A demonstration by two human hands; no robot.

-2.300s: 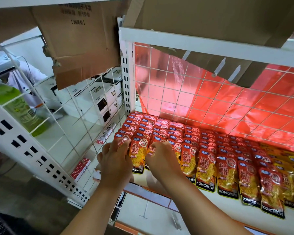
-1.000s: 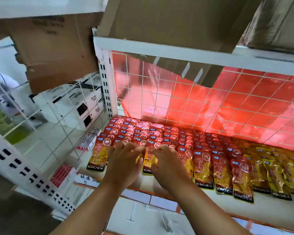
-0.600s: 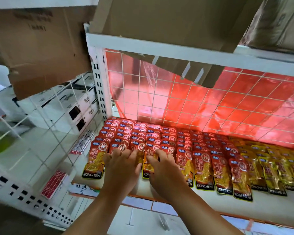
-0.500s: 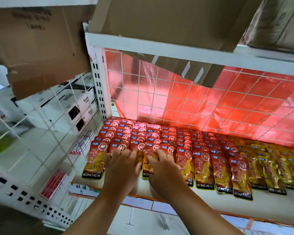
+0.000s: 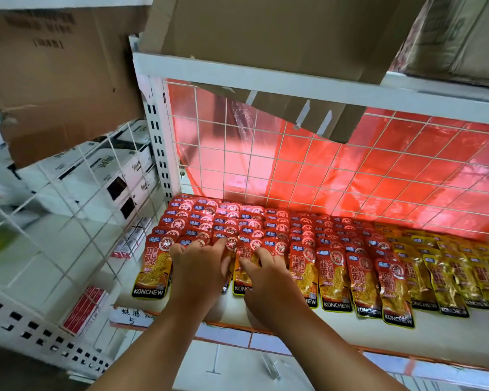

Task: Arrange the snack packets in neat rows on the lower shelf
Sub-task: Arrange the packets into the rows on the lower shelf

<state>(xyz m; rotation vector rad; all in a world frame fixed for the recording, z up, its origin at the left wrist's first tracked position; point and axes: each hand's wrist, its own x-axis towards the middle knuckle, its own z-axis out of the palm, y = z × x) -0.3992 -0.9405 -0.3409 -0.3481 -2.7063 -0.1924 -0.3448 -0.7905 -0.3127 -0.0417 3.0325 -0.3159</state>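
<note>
Red snack packets (image 5: pixel 333 272) lie in overlapping rows across the lower shelf (image 5: pixel 294 331), with yellow packets (image 5: pixel 449 277) to their right, but the front line looks uneven (it creeps forward rightward), so straightening seems left. The left hand (image 5: pixel 198 268) presses flat, spread fingers on the front packets; the right hand (image 5: pixel 268 280) has bent fingertips on the next one, and whether it pinches cannot be told. The fronts read KONCHEW.

shelf front (image 5: pixel 350 334) lies free before packets (image 5: pixel 333 275); cardboard flap (image 5: pixel 308 117) overhangs above.

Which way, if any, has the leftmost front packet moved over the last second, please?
No: the packet lies where it was, just behind the handwritten label, the left hand beside it.
</note>
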